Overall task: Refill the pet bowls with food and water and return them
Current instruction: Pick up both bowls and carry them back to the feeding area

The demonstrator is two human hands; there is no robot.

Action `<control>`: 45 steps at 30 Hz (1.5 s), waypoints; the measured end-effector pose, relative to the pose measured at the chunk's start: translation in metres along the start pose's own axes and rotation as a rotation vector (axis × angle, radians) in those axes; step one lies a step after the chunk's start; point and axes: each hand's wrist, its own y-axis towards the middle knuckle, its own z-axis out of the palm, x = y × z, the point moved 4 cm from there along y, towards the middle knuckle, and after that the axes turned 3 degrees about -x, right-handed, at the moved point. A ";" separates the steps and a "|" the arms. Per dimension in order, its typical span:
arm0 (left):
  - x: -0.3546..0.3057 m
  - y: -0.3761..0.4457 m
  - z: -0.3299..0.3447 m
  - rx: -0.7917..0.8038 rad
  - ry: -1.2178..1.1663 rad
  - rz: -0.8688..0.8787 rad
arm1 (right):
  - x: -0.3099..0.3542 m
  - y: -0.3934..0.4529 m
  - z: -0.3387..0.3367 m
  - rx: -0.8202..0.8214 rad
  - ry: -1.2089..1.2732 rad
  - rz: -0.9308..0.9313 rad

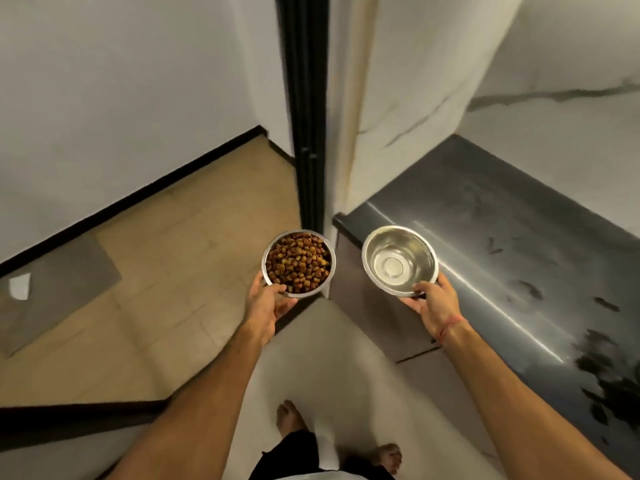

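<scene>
A steel bowl full of brown kibble (298, 263) is held up in front of me by my left hand (268, 306), thumb over its near rim and fingers underneath. A second steel bowl (399, 259), shiny inside with what looks like clear water, is gripped by my right hand (433, 304) at its near rim, thumb on top. Both bowls are level and about a hand's width apart, above the floor near the end of a dark counter.
A dark polished counter (502, 244) with wet patches runs along the right. A black door frame (304, 116) stands straight ahead beside a white marbled wall. Beyond it lies a beige tiled floor (194, 258) with a grey mat (62, 282) at left. My bare feet (289, 419) are on the pale floor.
</scene>
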 end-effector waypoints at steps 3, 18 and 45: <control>-0.028 0.014 -0.053 -0.081 -0.004 -0.004 | -0.024 0.000 0.066 0.038 -0.021 0.027; -0.150 0.125 -0.214 -0.403 -0.385 0.016 | -0.118 0.041 0.394 0.408 -0.289 0.168; -0.418 0.596 -0.355 -0.547 -0.589 -0.039 | -0.255 0.323 0.911 0.403 -0.469 0.281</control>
